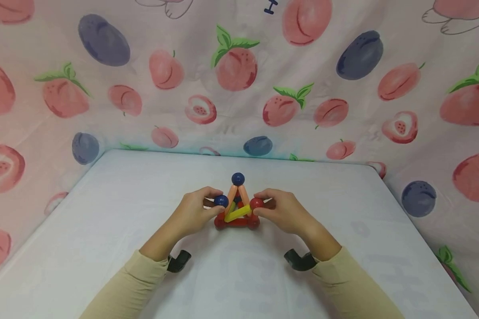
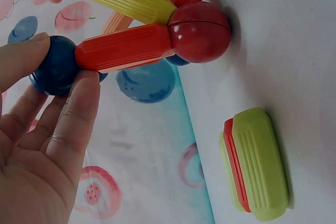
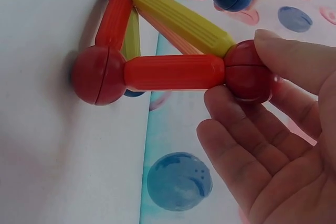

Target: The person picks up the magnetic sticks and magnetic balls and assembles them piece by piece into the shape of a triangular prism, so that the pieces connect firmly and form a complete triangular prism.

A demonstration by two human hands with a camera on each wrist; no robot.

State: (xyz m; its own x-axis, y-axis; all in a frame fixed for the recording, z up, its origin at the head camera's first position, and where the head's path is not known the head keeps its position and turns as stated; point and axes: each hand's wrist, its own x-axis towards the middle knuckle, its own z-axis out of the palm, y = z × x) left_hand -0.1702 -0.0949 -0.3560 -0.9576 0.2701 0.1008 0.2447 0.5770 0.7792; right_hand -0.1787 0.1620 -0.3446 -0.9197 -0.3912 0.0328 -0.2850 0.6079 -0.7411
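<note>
A small frame of ribbed rods and balls stands on the white table point(image 1: 239, 274) between the hands. My left hand point(image 1: 195, 210) pinches a blue ball point(image 2: 56, 66) between thumb and fingers; it caps a red rod point(image 2: 123, 48) rising from a red base ball point(image 2: 199, 32). My right hand point(image 1: 281, 210) pinches a red ball point(image 3: 247, 72) on top of another red rod point(image 3: 176, 72). From that ball a yellow rod point(image 1: 237, 213) slants down to the left base ball. Behind, two orange rods point(image 1: 244, 195) meet under a blue ball point(image 1: 237, 179). The frame's back is partly hidden.
In the left wrist view, loose green rods point(image 2: 260, 163) and a red rod point(image 2: 237, 166) lie together on the table. A fruit-print cloth point(image 1: 231, 106) hangs behind the table's far edge. Black curved pieces point(image 1: 179, 261) sit at both wrists.
</note>
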